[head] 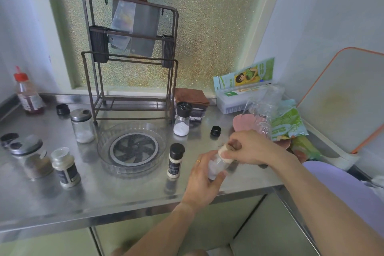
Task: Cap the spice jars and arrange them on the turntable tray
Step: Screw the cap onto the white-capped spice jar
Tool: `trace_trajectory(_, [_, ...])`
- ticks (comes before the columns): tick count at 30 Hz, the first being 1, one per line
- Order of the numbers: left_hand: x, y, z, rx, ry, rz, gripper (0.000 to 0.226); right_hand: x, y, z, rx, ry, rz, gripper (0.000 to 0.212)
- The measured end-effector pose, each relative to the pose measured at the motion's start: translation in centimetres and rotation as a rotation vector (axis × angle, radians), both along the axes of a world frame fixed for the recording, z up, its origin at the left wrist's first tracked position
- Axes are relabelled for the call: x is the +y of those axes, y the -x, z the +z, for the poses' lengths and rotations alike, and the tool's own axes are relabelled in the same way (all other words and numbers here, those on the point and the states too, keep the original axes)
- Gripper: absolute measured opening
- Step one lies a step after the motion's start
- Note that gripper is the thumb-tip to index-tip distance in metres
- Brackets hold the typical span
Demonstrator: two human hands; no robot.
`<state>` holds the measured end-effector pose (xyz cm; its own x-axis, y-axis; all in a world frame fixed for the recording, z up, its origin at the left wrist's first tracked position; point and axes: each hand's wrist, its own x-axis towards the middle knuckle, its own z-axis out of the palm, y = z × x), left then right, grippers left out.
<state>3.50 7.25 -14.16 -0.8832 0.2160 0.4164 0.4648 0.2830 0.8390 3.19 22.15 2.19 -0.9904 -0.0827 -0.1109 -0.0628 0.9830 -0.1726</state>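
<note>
A stainless-steel worktop [124, 195] carries everything, with a brown wire knife rack [129, 58] holding cleavers at its back edge and a white cutting board with an orange rim [340, 102] leaning at the right end. The clear turntable tray [131, 147] sits near the middle of the worktop, just in front of the rack, with no jar on it. Over the front right part of the worktop, the left hand [202, 181] is wrapped around a tilted jar of white powder [218, 164], fingers clamped on its body, while the right hand [251, 147] pinches the pale cap [225, 153] at the jar's mouth, fingertips closed on it. Toward the left end stand a wide jar with a metal lid [31, 156], a labelled jar with no cap [65, 167] beside it, and a glass shaker with a steel top [82, 124] just left of the tray. A grinder with a black top [182, 118] stands behind the tray's right side, and a black-capped spice jar [175, 160] stands just right of the tray. Loose black caps lie near the back left [62, 109], at the left edge [8, 138], and right of the grinder [215, 130].
</note>
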Motion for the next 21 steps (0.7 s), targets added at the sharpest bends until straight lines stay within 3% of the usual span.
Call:
trace_trajectory(4, [0.1, 0.1, -0.1, 0.002, -0.022, 0.014, 0.051, -0.2, -0.1, -0.3, -0.058, 0.063, 0.018, 0.05])
trace_trajectory(7, [0.1, 0.0, -0.1, 0.012, -0.024, 0.014, 0.05, -0.6, -0.1, -0.2, -0.032, 0.005, -0.023, 0.037])
trace_trajectory(11, [0.1, 0.1, -0.1, 0.01, -0.029, 0.014, 0.05, -0.8, -0.3, 0.0, -0.072, 0.028, 0.008, 0.052])
trace_trajectory(14, [0.1, 0.0, 0.0, 0.009, -0.027, 0.019, 0.05, -1.1, -0.3, 0.2, -0.045, 0.001, -0.055, 0.047])
trace_trajectory(18, [0.1, 0.0, -0.1, 0.001, -0.031, 0.015, 0.05, -1.0, -0.3, 0.1, -0.065, 0.049, -0.008, 0.066])
trace_trajectory(21, [0.1, 0.0, 0.0, 0.004, -0.028, 0.017, 0.049, -1.1, -0.2, 0.2, -0.035, 0.01, -0.073, 0.057])
